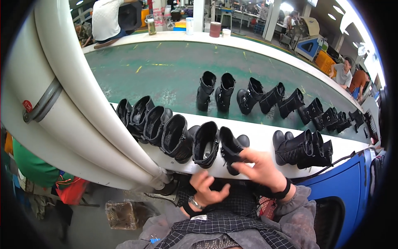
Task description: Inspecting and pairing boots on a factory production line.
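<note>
My right hand (264, 169) is at the side of a black ankle boot (230, 150) on the white ledge. Its thumb and forefinger are apart and overlap the boot's edge; whether they touch it I cannot make out. Below the ledge's near edge, my left hand (207, 191) hangs with fingers spread, slightly blurred and holding nothing. Just beyond it stands another black boot (205, 145), its shaft open upward with something pale inside. More black boots (175, 137) stand upright to the left along the ledge.
A green conveyor belt (161, 66) beyond the ledge carries a row of black boots (250, 96). More boots (293, 148) stand at the ledge's right. Thick white pipes (103, 108) block the left; a blue machine (338, 178) stands at right. Other people are in the background.
</note>
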{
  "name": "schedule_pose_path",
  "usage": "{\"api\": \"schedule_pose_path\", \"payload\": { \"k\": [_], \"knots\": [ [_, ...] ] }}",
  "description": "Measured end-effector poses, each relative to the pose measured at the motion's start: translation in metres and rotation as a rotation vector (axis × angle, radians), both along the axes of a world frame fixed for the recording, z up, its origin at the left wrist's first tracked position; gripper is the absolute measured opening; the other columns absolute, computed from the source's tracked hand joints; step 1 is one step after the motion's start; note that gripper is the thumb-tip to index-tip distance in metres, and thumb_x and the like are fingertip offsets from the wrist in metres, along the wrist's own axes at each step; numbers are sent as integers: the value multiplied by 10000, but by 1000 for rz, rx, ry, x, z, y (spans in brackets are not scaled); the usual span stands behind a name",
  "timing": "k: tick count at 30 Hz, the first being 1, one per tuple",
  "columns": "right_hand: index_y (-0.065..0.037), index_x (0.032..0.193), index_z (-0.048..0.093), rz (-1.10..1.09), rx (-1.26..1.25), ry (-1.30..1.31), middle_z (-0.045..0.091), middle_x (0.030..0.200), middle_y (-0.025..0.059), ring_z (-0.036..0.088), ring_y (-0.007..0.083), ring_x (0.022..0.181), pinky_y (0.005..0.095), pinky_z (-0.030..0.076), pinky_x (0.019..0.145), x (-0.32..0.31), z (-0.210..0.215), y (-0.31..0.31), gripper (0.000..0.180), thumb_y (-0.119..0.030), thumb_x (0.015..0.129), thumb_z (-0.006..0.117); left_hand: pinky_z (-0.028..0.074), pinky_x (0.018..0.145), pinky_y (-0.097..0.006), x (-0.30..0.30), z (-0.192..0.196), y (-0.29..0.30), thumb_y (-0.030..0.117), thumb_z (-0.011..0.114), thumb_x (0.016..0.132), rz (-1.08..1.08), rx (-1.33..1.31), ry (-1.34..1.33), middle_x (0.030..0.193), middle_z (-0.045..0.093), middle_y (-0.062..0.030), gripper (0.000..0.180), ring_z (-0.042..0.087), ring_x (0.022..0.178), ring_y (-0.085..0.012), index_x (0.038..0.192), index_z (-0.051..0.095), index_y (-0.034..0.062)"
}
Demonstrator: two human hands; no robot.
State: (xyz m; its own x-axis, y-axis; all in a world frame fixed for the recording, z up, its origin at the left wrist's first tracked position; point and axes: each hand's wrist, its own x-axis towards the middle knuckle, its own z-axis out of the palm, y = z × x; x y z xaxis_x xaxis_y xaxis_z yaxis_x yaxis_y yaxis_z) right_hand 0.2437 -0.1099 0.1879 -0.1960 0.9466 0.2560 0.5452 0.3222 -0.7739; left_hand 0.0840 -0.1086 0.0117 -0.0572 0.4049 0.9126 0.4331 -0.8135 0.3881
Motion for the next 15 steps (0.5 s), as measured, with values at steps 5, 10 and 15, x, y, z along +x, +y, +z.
{"api": "schedule_pose_path", "payload": {
  "k": [5,10,15],
  "knots": [
    [-23,1295,490,31,-8,144,666,735,98,631,148,631,296,502,632,27,18,33,524,-149,832,702,326,1057,-450,25,1,-7,246,835,687,-191,-237,54,1318,383,-236,874,384,1239,-392,1329,338,-77],
    [-33,1418,374,-78,-136,3,668,721,110,642,144,622,284,510,579,35,12,149,686,-230,842,689,479,910,-422,32,10,26,186,821,690,-434,-436,-58,1296,455,-241,832,519,1154,-372,1345,360,-40],
    [13,1389,383,-51,-191,-185,668,778,173,664,238,657,348,535,599,13,-25,245,725,-245,794,708,494,848,-398,42,22,33,200,838,637,-331,-629,165,1084,610,-156,677,598,1006,-348,1201,513,17]
  ]
}}
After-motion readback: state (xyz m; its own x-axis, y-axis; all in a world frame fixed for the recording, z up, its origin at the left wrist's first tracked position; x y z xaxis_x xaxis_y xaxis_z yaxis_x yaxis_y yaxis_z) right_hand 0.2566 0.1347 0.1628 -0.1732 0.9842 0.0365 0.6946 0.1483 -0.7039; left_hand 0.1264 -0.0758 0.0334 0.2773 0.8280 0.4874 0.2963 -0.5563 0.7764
